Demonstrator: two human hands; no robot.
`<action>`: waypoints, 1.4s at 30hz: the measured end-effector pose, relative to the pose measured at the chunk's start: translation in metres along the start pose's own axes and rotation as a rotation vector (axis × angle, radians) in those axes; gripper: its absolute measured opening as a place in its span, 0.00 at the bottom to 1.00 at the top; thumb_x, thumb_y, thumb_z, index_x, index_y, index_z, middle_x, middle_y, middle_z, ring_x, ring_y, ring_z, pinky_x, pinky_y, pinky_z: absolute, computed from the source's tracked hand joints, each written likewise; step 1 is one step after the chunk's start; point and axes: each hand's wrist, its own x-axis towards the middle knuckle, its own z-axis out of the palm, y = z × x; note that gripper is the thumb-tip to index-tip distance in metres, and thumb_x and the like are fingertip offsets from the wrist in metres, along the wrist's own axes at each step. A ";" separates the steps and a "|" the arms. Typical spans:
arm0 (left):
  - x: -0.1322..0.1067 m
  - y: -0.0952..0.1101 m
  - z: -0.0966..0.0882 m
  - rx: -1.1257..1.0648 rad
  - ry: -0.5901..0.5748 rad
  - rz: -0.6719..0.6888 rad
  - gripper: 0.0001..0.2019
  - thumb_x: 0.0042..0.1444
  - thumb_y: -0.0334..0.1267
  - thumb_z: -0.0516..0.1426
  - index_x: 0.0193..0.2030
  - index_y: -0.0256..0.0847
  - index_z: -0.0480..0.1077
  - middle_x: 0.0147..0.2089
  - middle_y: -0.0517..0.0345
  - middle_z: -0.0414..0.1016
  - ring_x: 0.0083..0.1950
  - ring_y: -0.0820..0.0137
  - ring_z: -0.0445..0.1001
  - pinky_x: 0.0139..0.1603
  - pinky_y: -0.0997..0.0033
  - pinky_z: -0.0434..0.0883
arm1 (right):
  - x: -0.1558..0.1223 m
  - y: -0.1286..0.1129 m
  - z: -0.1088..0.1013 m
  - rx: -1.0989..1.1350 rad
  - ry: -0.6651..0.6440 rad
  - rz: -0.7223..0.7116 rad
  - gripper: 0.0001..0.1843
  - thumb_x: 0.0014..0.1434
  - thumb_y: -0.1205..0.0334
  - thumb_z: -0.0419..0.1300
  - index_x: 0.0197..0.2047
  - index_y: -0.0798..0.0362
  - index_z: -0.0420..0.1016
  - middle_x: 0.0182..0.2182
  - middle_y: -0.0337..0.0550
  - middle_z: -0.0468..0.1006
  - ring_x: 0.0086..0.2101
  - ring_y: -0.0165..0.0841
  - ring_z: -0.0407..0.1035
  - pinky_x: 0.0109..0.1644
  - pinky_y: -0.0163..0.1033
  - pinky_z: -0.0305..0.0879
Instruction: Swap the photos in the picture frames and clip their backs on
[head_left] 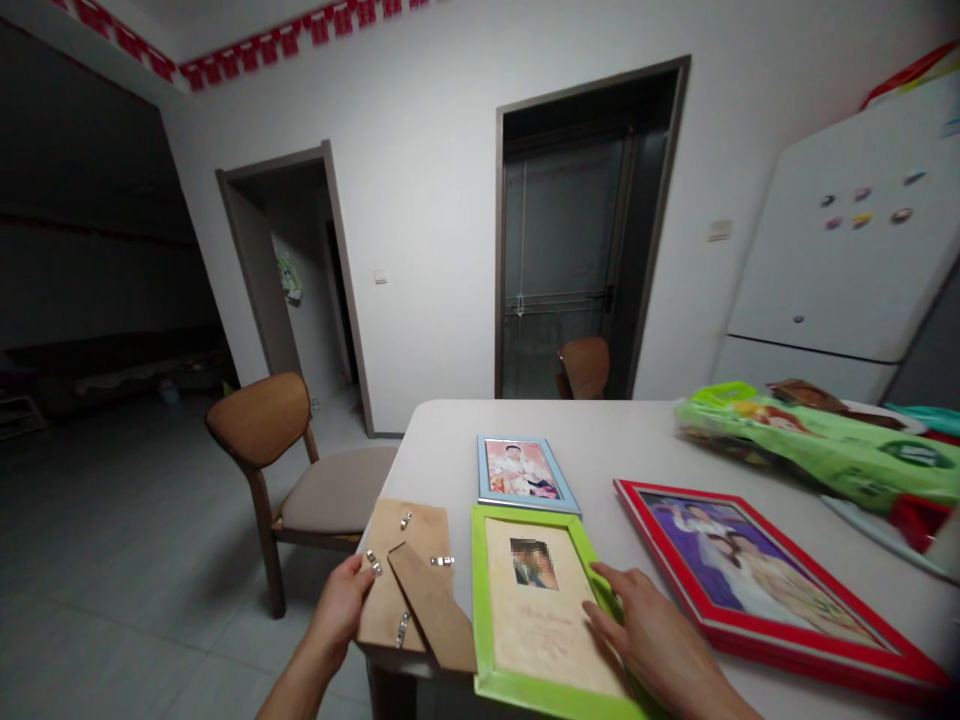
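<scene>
white tabletop point(637, 440): left hand point(341, 605) pinches a frame backing point(405, 535), open right hand point(645, 630) rests on a green frame point(481, 600), cut off below

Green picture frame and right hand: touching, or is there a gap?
Touching. The head view shows the right hand with its fingers lying over the right side of the green picture frame.

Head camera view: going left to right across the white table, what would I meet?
Tan wooden picture-frame back with metal clips, then lime-green rectangular picture frame, then glossy red rectangular picture frame.
</scene>
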 end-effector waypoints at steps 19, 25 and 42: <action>-0.013 0.012 0.042 0.645 0.198 0.322 0.22 0.46 0.30 0.49 0.51 0.31 0.57 0.52 0.46 0.62 0.55 0.65 0.58 0.56 0.65 0.53 | -0.001 -0.003 -0.022 1.066 -0.173 0.435 0.39 0.42 0.65 0.48 0.59 0.55 0.40 0.18 0.36 0.70 0.18 0.33 0.66 0.24 0.36 0.61; -0.066 0.042 0.130 0.355 -0.199 0.504 0.29 0.43 0.35 0.55 0.54 0.34 0.54 0.57 0.45 0.57 0.58 0.61 0.53 0.58 0.58 0.53 | -0.011 -0.017 -0.038 1.491 -0.207 0.428 0.46 0.41 0.66 0.53 0.60 0.46 0.33 0.23 0.35 0.74 0.18 0.29 0.66 0.25 0.35 0.62; -0.045 0.043 0.082 0.172 0.179 0.371 0.21 0.42 0.29 0.49 0.47 0.37 0.61 0.43 0.52 0.69 0.45 0.64 0.67 0.47 0.64 0.63 | 0.006 0.012 -0.017 0.769 -0.009 0.291 0.37 0.41 0.60 0.53 0.55 0.67 0.54 0.31 0.49 0.75 0.29 0.34 0.69 0.30 0.34 0.63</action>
